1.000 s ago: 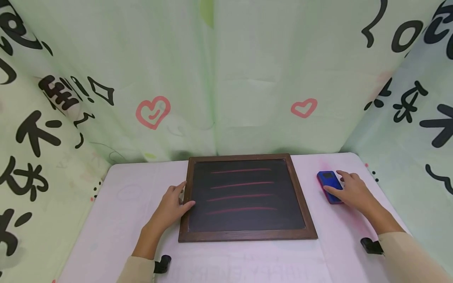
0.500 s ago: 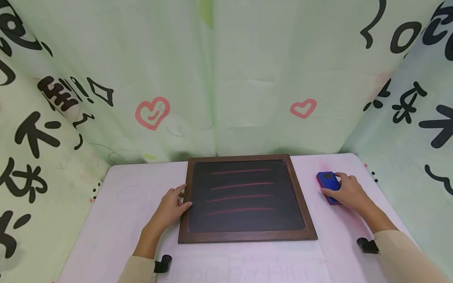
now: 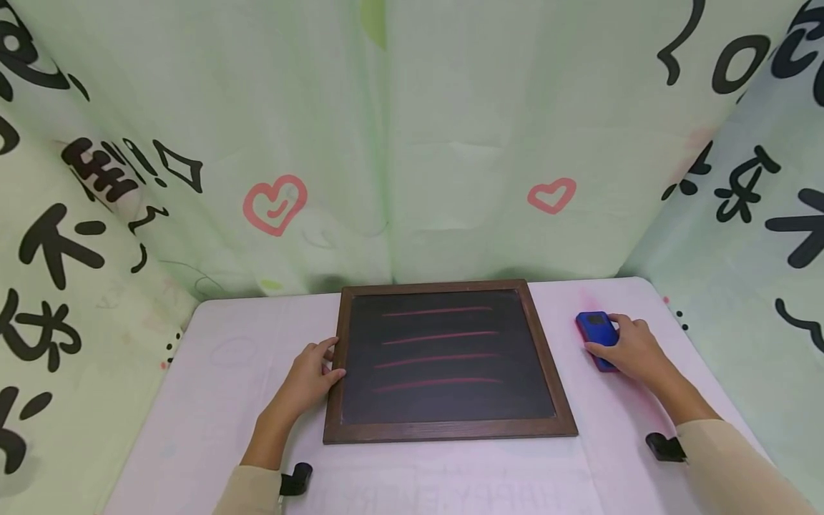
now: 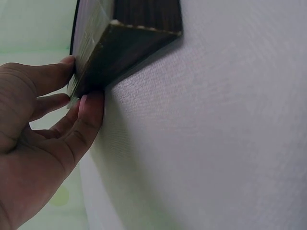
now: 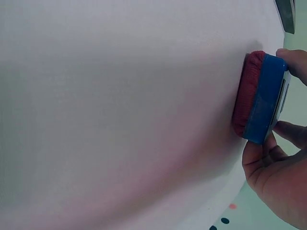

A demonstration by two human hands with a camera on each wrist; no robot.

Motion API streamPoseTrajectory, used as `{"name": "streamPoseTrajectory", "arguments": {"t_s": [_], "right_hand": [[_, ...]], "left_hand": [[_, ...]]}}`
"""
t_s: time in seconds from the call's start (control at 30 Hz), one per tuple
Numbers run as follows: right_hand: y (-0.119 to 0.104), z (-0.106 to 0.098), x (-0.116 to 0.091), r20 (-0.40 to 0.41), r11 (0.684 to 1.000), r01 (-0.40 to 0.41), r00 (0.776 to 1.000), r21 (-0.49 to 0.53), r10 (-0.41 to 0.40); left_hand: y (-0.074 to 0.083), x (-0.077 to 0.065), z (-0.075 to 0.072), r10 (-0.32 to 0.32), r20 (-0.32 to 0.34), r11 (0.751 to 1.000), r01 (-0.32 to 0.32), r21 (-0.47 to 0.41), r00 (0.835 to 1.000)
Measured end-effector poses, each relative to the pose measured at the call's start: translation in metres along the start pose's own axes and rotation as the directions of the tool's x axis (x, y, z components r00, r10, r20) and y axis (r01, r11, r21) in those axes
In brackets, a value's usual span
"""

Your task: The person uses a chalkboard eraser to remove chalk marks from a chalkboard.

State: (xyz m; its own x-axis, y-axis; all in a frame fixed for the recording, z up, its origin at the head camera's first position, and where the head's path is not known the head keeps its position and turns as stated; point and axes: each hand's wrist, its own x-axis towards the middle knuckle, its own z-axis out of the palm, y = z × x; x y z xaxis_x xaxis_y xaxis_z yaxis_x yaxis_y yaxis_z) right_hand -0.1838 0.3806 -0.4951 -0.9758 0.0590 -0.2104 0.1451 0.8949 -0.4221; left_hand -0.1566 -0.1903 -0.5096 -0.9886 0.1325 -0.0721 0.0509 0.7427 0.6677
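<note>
A small blackboard (image 3: pixel 444 357) in a brown wooden frame lies on the table, with several pink chalk lines drawn across it. My left hand (image 3: pixel 310 383) grips its left edge; in the left wrist view the thumb (image 4: pixel 55 76) is on the frame's upper side and fingertips touch the lower side. To the right of the board lies a blue blackboard eraser (image 3: pixel 595 330). My right hand (image 3: pixel 634 350) holds it between thumb and fingers. The right wrist view shows the eraser's red felt pad (image 5: pixel 248 93) facing the table, with fingers at both ends of the blue body.
The white table (image 3: pixel 212 400) has pink smudges of chalk dust around the eraser. A pale green curtain (image 3: pixel 450 143) with black writing and red hearts hangs behind the table and on both sides.
My right hand has shifted slightly left and closed around the eraser, which stays about in place. The left thumb has slid outward to the frame's edge. The board has hardly moved.
</note>
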Motion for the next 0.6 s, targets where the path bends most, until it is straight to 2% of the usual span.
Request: {"name": "streamPoseTrajectory", "arguments": {"t_s": [0.6], "right_hand": [[-0.0058,-0.0035,-0.0024,-0.044,0.998,0.023,0.999,-0.064,-0.026]], "left_hand": [[0.0015,0.001,-0.0013,-0.019,0.007,0.999,0.02,-0.03,1.0]]}}
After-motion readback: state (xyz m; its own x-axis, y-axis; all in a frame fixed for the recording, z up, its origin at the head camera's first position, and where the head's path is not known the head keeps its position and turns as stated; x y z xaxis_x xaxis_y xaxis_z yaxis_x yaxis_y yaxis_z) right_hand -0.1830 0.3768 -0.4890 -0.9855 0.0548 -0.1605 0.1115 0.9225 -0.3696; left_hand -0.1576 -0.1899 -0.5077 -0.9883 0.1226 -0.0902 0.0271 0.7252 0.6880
